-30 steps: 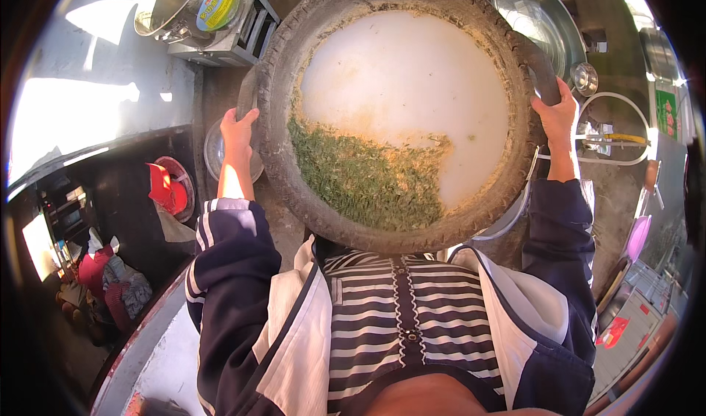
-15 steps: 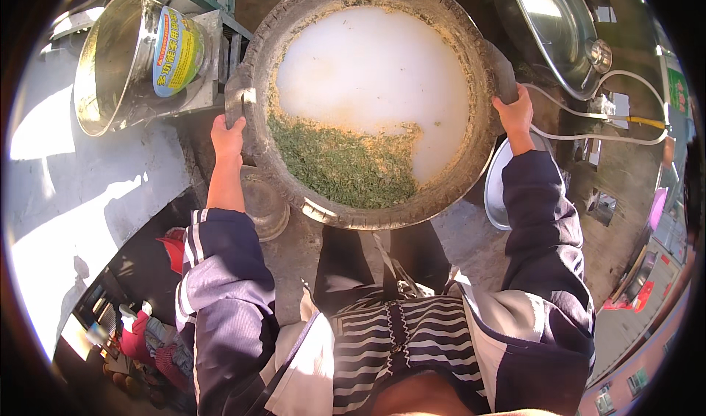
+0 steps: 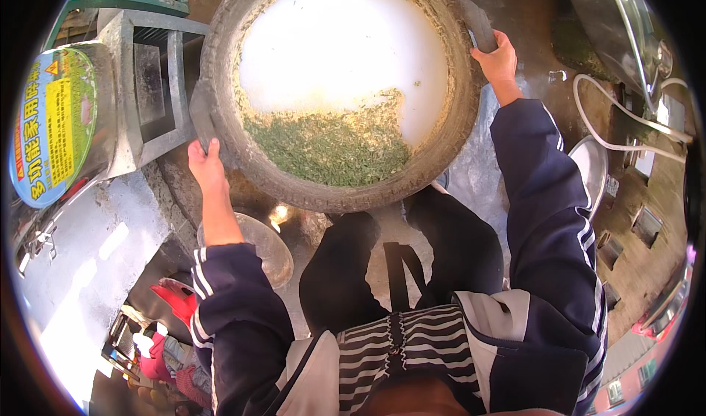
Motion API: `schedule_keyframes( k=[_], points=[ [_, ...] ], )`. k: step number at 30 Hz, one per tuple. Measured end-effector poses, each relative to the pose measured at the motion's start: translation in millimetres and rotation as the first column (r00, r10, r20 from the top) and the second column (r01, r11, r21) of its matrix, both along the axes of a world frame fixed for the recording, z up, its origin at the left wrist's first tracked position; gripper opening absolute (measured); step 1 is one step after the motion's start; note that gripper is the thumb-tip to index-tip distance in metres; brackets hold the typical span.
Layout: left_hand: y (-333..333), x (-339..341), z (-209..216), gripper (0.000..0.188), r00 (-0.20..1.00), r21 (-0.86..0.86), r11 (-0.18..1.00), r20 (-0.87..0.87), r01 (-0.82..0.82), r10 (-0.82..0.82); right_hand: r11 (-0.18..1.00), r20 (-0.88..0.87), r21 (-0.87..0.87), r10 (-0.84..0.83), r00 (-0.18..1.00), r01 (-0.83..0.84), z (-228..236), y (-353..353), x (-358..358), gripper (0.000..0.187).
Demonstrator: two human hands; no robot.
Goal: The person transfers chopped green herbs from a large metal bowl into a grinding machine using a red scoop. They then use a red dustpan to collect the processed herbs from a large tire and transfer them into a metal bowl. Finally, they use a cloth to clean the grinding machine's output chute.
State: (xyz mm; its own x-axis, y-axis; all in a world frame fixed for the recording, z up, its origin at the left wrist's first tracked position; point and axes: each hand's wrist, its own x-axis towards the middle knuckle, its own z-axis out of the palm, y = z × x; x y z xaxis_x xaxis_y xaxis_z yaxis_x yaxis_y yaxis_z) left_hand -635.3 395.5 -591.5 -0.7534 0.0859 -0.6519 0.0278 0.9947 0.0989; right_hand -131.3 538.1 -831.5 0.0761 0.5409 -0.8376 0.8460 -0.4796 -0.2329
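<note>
Both my hands carry a large, round black rubber tub [image 3: 219, 70] with a thick, dirty rim, held out in front of my legs. My left hand [image 3: 207, 170] is closed around the loop handle on its left side. On the opposite side, my right hand [image 3: 498, 65] grips the other handle. Inside lies a heap of finely chopped green plant bits [image 3: 323, 151] mixed with yellowish meal, gathered at the near side. White, milky-looking stuff [image 3: 342, 37] fills the far part, bright in the sun. Yellowish crumbs cling to the inner wall.
At the left stands a metal machine [image 3: 55, 122] with a blue-yellow label on a grey frame [image 3: 176, 89]. A round container [image 3: 266, 248] sits on the floor near my left forearm. At the right are a pale hose [image 3: 588, 115], a metal basin [image 3: 590, 167] and a large shiny vessel [image 3: 614, 30].
The tub has shifted left and slightly up in the picture, still held by both hands. The labelled machine now appears closer and further left, and my legs have changed stance.
</note>
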Motion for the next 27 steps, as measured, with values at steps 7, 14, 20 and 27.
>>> schedule_keyframes(
  k=[7, 14, 20, 27],
  points=[
    [-102, 27, 51, 0.024, 0.916, 0.154, 0.93, -0.183, -0.332, 0.358, 1.0, -0.338, 0.02, 0.015, 0.941, -0.009, -78, 10, -68, 0.072],
    [-121, 71, 84, 0.023, 0.826, 0.262, 0.808, -0.066, -0.528, 0.56, 0.749, -0.283, -0.452, -0.636, 0.718, 0.484, 10, -70, -10, 0.096],
    [-133, 73, 71, 0.026, 0.881, 0.293, 0.859, -0.093, -0.421, 0.464, 0.601, -0.156, -0.586, -0.742, 0.652, 0.544, 41, -120, -17, 0.044],
    [-107, 82, 57, 0.024, 0.867, 0.331, 0.82, -0.014, -0.466, 0.498, 0.715, -0.222, -0.524, -0.64, 0.736, 0.463, -20, -81, -39, 0.036]
  ],
)
